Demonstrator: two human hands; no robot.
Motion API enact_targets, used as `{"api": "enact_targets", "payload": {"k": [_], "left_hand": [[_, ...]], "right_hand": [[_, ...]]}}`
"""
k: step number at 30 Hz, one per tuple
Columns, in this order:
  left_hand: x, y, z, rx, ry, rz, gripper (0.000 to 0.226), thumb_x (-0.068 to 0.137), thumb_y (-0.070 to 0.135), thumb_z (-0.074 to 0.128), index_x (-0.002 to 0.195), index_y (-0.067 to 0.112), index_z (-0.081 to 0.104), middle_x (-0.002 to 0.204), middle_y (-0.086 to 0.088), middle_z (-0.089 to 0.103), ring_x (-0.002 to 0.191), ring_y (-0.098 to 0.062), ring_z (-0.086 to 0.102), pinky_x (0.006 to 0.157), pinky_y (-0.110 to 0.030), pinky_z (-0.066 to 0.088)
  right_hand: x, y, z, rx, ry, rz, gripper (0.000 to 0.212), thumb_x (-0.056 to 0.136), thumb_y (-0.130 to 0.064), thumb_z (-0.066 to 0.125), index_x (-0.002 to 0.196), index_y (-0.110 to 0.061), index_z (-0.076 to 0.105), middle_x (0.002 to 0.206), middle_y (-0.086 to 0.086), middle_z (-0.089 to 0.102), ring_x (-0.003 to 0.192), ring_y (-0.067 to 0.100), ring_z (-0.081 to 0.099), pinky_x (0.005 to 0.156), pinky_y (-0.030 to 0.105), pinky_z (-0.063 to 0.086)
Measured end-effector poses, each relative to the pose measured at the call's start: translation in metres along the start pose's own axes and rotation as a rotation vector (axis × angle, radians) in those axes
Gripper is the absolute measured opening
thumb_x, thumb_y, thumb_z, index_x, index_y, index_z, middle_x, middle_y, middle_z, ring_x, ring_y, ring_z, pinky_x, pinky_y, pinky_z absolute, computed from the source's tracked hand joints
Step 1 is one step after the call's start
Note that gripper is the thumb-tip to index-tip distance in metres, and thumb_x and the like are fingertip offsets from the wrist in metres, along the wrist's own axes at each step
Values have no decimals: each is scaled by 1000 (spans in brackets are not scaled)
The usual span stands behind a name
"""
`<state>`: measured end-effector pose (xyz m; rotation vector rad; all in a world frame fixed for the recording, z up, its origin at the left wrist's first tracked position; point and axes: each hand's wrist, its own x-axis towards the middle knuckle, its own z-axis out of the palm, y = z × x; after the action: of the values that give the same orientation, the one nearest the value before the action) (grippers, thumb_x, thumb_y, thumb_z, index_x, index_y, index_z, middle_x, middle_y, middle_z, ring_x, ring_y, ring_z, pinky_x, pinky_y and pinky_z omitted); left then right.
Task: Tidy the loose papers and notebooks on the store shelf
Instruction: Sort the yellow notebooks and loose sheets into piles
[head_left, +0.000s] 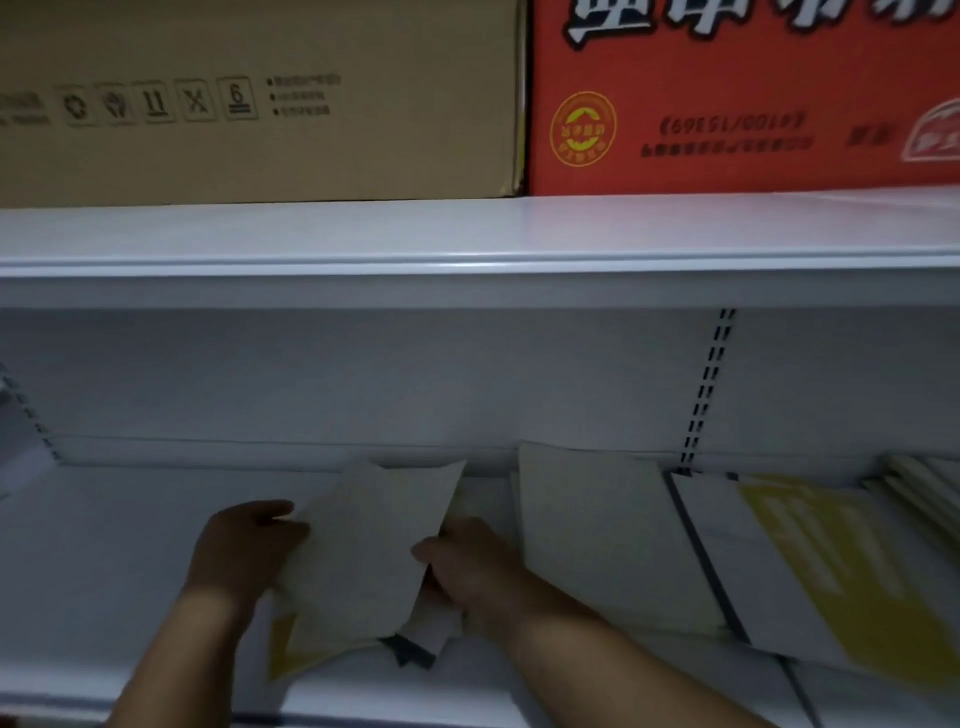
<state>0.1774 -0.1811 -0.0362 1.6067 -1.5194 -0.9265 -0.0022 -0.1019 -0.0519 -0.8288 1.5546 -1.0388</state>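
Head view, the only one I have.

Step in hand: gathering. My left grip (244, 545) has its fingers curled on the left edge of the loose papers (363, 540). My right grip (467, 566) pinches the right edge, thumb on top, fingers underneath and out of sight. Both are closed on the same cream sheaf. It sits tilted, top corners toward the back panel, over the lower shelf (104, 571).

A yellow-cornered notebook (288, 657) pokes out at lower left under the sheaf. There's a dark-edged item (413, 656) at the bottom, can't tell what it is.

Just beside my right grip is a cream notebook (608, 540), then a white-and-yellow notebook (810, 571) with a dark spine. The two overlap and lie skewed. More covers at the far right (924, 483), too blurred to count.

My read: early to mid task, nothing squared yet.

Next move, as I see it: square the sheaf, collect what's under it, set it flush beside the cream notebook. Thin sheets, so they'll likely fan or slip. That calls for even pressure from both sides.

The surface is smooth white metal store shelving with a slotted upright (706, 384) at the back. The upper shelf (467, 234) carries a brown carton (260, 104) and a red carton (727, 93) with its print upside down. Light is dim and the frame is soft.
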Motion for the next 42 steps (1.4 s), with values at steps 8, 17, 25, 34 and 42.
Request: {"api": "enact_targets", "payload": {"k": [8,17,25,34,42], "left_hand": [[-41,59,44,-248,-300,-50,26,73,8,75,97,12,66,87,-12,67,80,-27,63,72,-32,51],[-66,53,129,-32,-429,64,24,81,5,67,104,7,64,78,-13,69,56,-13,62,46,-20,46],[-44,4,65,334,-54,26,41,79,21,70,117,10,61,124,-19,56,95,-29,60,74,-29,48],[-60,-6,36,402,-75,-73,55,78,30,70,127,17,50,112,-7,56,110,-23,56,91,-25,42],[-58,-1,35,-436,101,-224,62,78,3,70,134,11,45,141,-15,42,117,-32,51,101,-47,44]], "right_hand": [[-41,-14,-97,19,213,-222,18,86,-2,54,93,-12,68,96,10,70,85,26,68,75,35,58],[-52,29,-196,-664,384,9,24,83,-23,63,85,1,65,83,13,60,96,35,64,69,30,46],[-27,-8,-129,-731,448,-371,30,87,-28,59,116,-21,60,100,-3,62,105,15,58,83,19,39],[21,-13,-16,-1252,55,-286,52,80,-40,64,119,-7,52,123,13,57,110,29,57,78,30,44],[13,-29,-23,-1025,159,-300,12,82,-17,57,86,-7,60,92,14,61,86,25,61,67,26,48]]}}
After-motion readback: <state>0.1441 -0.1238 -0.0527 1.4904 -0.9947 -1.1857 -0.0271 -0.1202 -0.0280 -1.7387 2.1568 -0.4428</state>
